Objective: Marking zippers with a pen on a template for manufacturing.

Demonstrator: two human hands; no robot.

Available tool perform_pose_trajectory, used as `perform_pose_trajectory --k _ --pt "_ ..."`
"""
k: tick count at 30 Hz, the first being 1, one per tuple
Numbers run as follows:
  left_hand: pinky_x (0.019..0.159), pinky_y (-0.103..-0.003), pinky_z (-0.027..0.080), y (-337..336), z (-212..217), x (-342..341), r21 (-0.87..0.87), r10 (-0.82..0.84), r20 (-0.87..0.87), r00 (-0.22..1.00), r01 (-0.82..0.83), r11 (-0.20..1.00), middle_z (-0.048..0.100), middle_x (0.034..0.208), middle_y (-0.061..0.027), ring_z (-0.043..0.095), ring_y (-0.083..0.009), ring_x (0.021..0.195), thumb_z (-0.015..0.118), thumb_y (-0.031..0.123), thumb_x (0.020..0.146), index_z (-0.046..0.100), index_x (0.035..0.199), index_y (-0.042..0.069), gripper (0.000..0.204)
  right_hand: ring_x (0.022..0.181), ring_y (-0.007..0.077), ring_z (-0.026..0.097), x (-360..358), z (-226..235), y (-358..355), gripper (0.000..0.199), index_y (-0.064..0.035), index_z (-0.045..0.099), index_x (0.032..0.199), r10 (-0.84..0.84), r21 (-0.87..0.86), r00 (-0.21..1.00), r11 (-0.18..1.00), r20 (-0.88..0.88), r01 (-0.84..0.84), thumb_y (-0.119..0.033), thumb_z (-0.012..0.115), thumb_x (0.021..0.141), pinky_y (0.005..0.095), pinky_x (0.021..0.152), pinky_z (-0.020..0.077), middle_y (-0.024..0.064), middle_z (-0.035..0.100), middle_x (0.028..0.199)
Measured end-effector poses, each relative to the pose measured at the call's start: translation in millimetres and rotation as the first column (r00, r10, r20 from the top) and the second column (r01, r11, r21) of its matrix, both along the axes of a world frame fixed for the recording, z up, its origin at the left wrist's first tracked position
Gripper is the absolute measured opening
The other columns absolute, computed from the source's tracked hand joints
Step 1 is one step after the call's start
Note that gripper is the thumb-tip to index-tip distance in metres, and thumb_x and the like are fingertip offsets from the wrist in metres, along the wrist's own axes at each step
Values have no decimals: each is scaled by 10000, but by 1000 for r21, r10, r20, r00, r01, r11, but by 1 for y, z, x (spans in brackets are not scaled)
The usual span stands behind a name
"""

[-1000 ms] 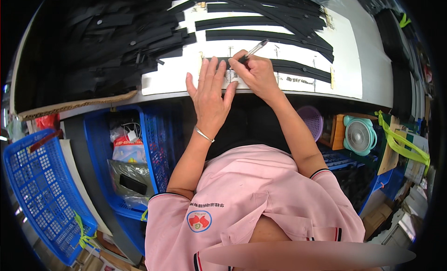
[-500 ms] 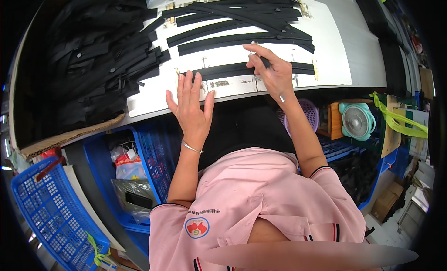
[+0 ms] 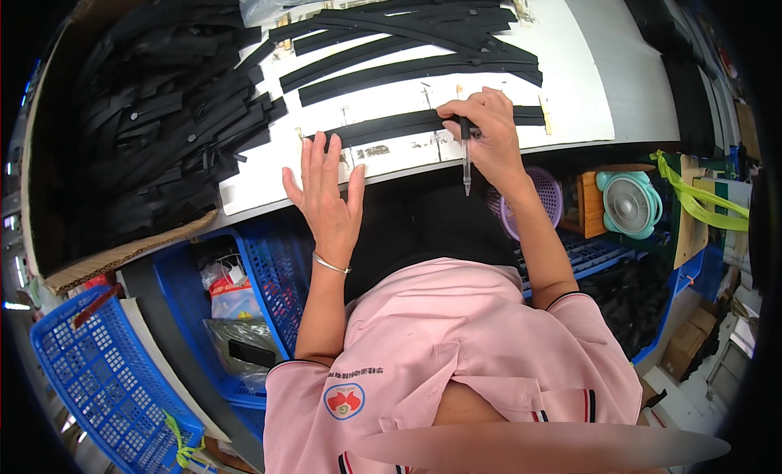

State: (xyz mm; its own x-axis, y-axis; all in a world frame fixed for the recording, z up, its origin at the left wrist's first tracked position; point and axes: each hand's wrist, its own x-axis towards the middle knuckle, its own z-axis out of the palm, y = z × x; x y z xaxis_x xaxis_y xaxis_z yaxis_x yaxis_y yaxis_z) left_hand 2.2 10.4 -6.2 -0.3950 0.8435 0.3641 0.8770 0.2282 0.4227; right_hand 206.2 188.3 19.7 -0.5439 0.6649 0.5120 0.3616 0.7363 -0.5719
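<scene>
A black fabric strip (image 3: 393, 130) lies crosswise on a white board (image 3: 574, 91) with dark marks, near the table's front edge. My left hand (image 3: 327, 199) is open, its outstretched fingertips resting on the strip's left end. Over the strip's right part, my right hand (image 3: 495, 140) is closed around a pen (image 3: 467, 163) with a clear barrel and a black upper part. The pen's pointed end hangs toward me, past the table edge. Just beyond lie more black strips (image 3: 407, 71), some crossing one another.
A large heap of black strips (image 3: 155, 124) fills a cardboard box at the left. Below the table are blue plastic crates (image 3: 106, 360), a purple basket (image 3: 544, 201) and a small turquoise fan (image 3: 629, 204). Clear plastic film (image 3: 285, 0) lies at the far edge.
The pen, mostly hidden before, now shows in my right hand, pointing toward me. That hand has turned and shifted slightly. My left hand stays on the strip's left end.
</scene>
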Motion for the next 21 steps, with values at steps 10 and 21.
perform_pose_trajectory --k 10,21 --pt "1032 -426 466 49 30 33 289 -222 178 959 165 943 681 1288 -137 611 -326 1197 771 85 886 745 1179 54 296 841 206 607 0 -4 1 220 -124 753 995 32 -2 999 999 -30 -32 -37 804 799 443 1062 383 0 663 809" --pt "848 -362 451 91 11 52 274 -247 247 937 177 945 701 980 -26 623 -237 944 796 58 825 754 936 86 122 764 196 582 -6 11 7 110 -75 757 1023 35 -118 987 992 -156 -54 -120 744 923 387 954 422 18 670 734"
